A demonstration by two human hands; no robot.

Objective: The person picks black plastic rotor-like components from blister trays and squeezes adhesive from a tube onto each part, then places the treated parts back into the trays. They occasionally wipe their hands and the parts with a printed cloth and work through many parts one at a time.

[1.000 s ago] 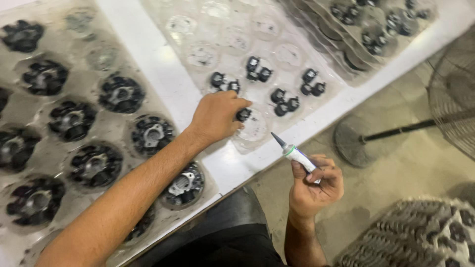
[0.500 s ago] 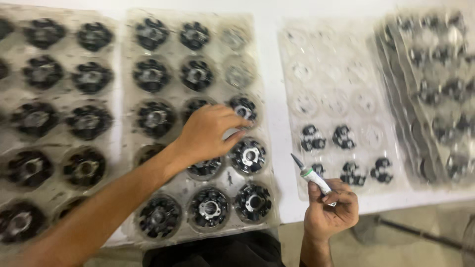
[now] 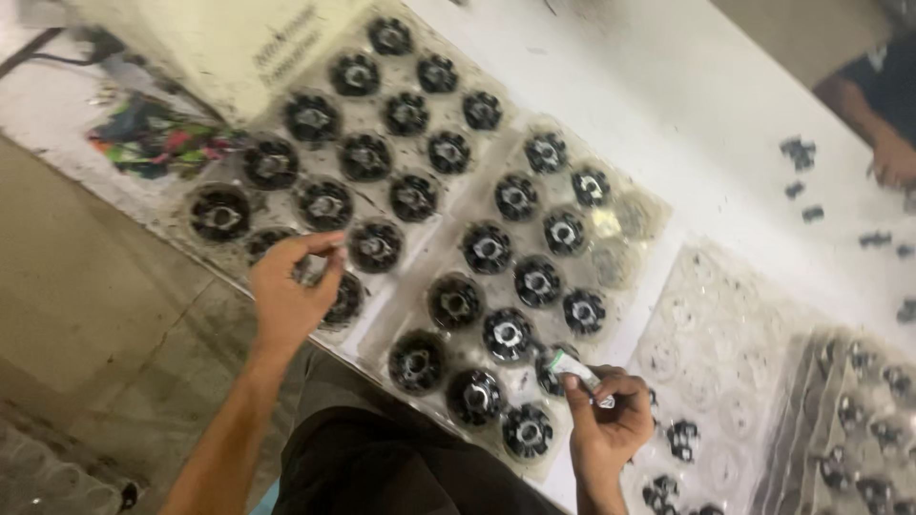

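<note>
Your right hand (image 3: 611, 424) is closed around a small white tube (image 3: 577, 367), thumb and fingers wrapped tight on its body, with its dark nozzle end pointing up and left over the near edge of the middle tray (image 3: 630, 215). Your left hand (image 3: 291, 291) has its thumb and forefinger pinched together at the near corner of the left tray (image 3: 239, 143); whether anything small sits between them is too blurred to tell.

Both trays are thin, clear, glossy plastic with moulded round pockets, and most pockets hold a round black part with a ribbed rim and a shiny metal centre, one of them (image 3: 506, 334) just beside the tube tip. A few pockets at the far right corner of the middle tray are bare. To your right lies a third clear tray (image 3: 711, 329) holding only a few small black pieces (image 3: 682, 439) near you, and past it a stack of similar trays (image 3: 859, 401).

All of it rests on a white table (image 3: 668, 86), smooth and scuffed. Loose small dark pieces (image 3: 797, 153) lie at its far side, close to another person's hand (image 3: 897, 157)
</note>
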